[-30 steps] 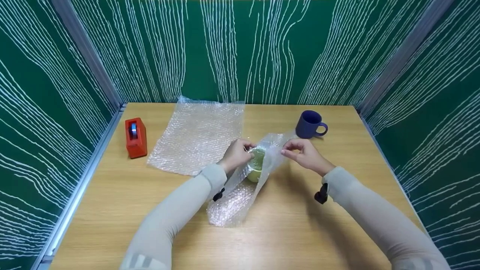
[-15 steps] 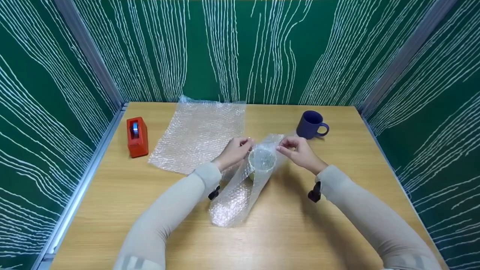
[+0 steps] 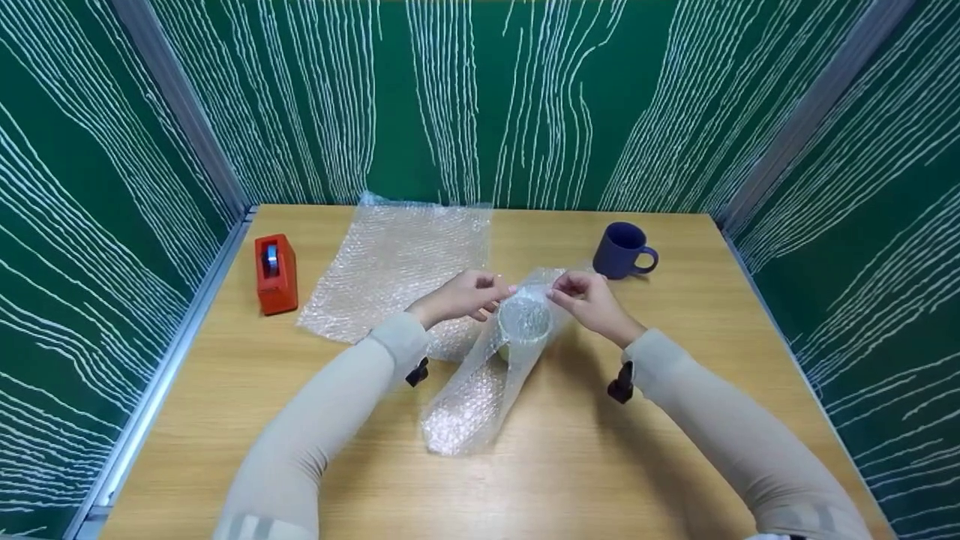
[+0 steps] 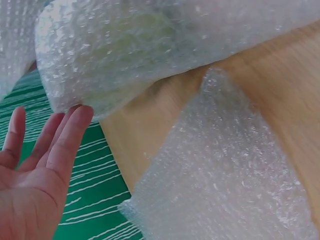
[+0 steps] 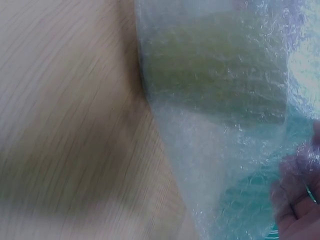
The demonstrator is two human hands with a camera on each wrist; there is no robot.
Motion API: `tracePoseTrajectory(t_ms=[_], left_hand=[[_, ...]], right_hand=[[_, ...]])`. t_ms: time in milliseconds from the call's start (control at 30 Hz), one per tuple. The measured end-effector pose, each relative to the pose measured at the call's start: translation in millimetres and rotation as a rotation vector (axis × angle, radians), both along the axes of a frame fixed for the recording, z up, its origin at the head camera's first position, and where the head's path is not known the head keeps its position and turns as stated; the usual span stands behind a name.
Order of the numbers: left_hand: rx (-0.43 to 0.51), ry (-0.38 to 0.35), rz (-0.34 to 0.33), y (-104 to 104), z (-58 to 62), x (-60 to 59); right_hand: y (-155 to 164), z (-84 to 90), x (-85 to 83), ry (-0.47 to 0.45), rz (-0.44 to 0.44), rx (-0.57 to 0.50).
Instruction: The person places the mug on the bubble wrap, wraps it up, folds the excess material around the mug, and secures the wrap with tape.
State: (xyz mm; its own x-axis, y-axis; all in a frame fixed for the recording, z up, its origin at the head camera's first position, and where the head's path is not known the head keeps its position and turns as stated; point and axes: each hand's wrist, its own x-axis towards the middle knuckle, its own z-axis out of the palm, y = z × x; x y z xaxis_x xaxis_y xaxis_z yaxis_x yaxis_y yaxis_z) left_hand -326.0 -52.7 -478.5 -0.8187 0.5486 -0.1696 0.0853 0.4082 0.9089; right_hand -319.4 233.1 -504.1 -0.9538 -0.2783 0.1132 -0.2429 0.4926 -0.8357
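Bubble wrap [image 3: 480, 375] w/ green cup [image 5: 215, 70] inside

My head camera looks down across the whole wooden table [image 3: 675, 420]; both wrist cameras sit close, sharing the clear bubble wrap sheet [image 3: 480, 375] [image 4: 165, 45] [image 5: 220, 115].

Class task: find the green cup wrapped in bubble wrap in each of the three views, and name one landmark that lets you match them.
Head: green cup at table centre, between both hands.
Left wrist: pale green blur, upper left, under wrap.
Right wrist: green patch, upper right, behind wrap.
Shared landmark: the bubble wrap covering it, over the wooden table.
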Motion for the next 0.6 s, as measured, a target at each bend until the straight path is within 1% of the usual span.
tracePoseTrajectory(t_ms=[133,200,267,333,433,500,533,600], left_hand=[[-0.009,0.019,0.001,1.4,-0.9,0.5],[0.014,0.025,0.018,2.8,-3.1,0.7],[0.035,0.040,0.040,4.3,-5.9,0.8],[0.048,0.057,0.059,5.4,-8.3,1.3],[0.040,0.082,0.084,6.3,-11.6,2.3],[0.040,0.092,0.095,6.3,-13.3,2.8],[0.044,0.096,0.102,6.3,-14.5,2.9],[0.054,0.107,0.112,6.3,-17.3,2.4]], right_hand=[[-0.8,-2.4,1.3,0.005,-0.008,-0.005],[-1.2,-3.5,2.5,0.030,-0.009,-0.005],[-1.8,-4.6,4.1,0.076,-0.005,0.002],[-2.3,-5.5,6.5,0.152,0.005,0.028],[-2.7,-7.9,10.7,0.318,0.022,0.094],[-3.2,-8.8,14.5,0.411,0.046,0.123],[-3.5,-9.2,16.7,0.445,0.061,0.134],[-4.7,-9.7,21.6,0.485,0.104,0.146]])
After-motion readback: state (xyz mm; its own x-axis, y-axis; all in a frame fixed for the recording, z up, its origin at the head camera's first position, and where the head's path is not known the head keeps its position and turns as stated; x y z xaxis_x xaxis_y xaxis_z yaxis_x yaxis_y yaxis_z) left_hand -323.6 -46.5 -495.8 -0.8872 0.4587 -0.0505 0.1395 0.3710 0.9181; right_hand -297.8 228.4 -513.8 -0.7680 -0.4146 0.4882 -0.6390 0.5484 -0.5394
